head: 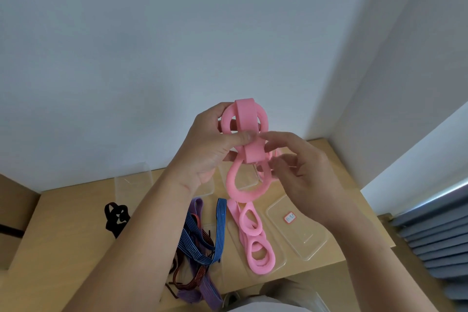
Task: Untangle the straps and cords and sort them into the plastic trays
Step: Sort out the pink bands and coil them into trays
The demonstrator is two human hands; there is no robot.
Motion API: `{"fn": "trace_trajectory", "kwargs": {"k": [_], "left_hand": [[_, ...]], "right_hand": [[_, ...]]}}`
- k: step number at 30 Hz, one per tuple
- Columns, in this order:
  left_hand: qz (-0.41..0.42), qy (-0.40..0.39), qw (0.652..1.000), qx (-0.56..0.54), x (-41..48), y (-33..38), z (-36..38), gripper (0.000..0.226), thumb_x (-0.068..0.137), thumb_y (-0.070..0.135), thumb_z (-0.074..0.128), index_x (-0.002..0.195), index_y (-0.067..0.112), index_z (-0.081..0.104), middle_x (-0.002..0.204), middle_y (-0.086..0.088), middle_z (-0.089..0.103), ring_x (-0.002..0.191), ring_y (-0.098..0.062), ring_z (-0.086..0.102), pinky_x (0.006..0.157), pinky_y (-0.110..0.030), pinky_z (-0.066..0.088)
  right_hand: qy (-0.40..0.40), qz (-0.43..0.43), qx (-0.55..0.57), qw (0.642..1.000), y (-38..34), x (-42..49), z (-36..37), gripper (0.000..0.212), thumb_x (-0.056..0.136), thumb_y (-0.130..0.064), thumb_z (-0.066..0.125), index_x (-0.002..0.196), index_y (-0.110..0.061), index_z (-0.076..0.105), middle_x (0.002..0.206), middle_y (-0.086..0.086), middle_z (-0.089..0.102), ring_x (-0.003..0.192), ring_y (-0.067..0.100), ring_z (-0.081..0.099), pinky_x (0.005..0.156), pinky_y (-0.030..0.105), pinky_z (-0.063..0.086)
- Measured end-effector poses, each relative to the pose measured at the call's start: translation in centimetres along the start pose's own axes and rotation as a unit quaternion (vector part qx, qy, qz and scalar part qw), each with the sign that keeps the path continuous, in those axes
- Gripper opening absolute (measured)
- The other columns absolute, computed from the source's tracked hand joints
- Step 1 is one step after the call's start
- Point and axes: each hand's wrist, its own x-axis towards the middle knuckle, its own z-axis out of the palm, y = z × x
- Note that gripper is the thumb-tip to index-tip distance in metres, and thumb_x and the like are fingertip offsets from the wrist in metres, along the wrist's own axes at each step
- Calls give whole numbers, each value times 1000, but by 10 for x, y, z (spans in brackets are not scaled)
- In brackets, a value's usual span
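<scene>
While your left hand [210, 149] is clamping the knotted pink bands [249, 134] at centre, your right hand [304, 175] is touching them, grip unclear; pink loops [258, 248] are lying in the five-o'clock tray [279, 265], and the seven-o'clock straps [197, 243] are waiting tangled.

A light wooden desk [71, 230] stands against a white wall. A black strap [116, 215] lies alone near its left side, well apart from a tangle of blue-striped, purple and brown straps [197, 243] at the front. Just beside the tangle, a clear plastic tray [281, 261] holds pink loops [258, 243]. To its right sits another clear tray [311, 243] bearing a small red-edged label [290, 218]. A third tray [131, 185] rests at the back left.
</scene>
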Motion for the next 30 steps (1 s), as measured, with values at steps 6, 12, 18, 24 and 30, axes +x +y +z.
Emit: {"fn": "trace_trajectory", "kwargs": {"k": [6, 12, 18, 24, 30], "left_hand": [[-11, 36, 998, -45, 3, 8, -16, 40, 86, -6, 72, 122, 12, 67, 107, -18, 73, 95, -36, 73, 75, -59, 61], [-11, 76, 994, -78, 1, 9, -26, 38, 86, -9, 72, 120, 8, 68, 105, -21, 72, 83, -31, 73, 65, -46, 62], [-27, 102, 987, -122, -1, 7, -36, 31, 87, -10, 69, 116, 3, 69, 97, -19, 72, 75, -28, 73, 63, -39, 61], [14, 132, 989, -67, -3, -3, -43, 36, 85, -12, 69, 113, 11, 71, 105, -22, 72, 79, -31, 74, 63, -40, 60], [64, 73, 994, 56, -14, -13, -42, 27, 83, -9, 76, 101, 10, 80, 90, -7, 77, 74, -23, 74, 52, -31, 57]], "right_hand": [[-13, -47, -123, 991, 8, 4, 8, 49, 88, 15, 58, 117, -23, 63, 110, -7, 62, 81, 9, 69, 65, 35, 58], [-35, -117, -191, 974, 3, 5, 20, 35, 76, -3, 85, 104, -24, 76, 114, -8, 55, 82, 12, 61, 61, 35, 56], [-6, -141, -215, 966, 4, 14, 28, 43, 72, 1, 87, 108, -20, 76, 118, -4, 60, 87, 13, 62, 69, 26, 51], [28, -154, -112, 981, -3, 19, 37, 19, 93, -32, 69, 109, -23, 76, 99, -4, 53, 76, 13, 55, 62, 25, 46], [100, -40, -52, 993, -21, 34, 47, 33, 104, -37, 48, 99, -13, 71, 125, 1, 51, 108, -9, 51, 80, 11, 45]]}}
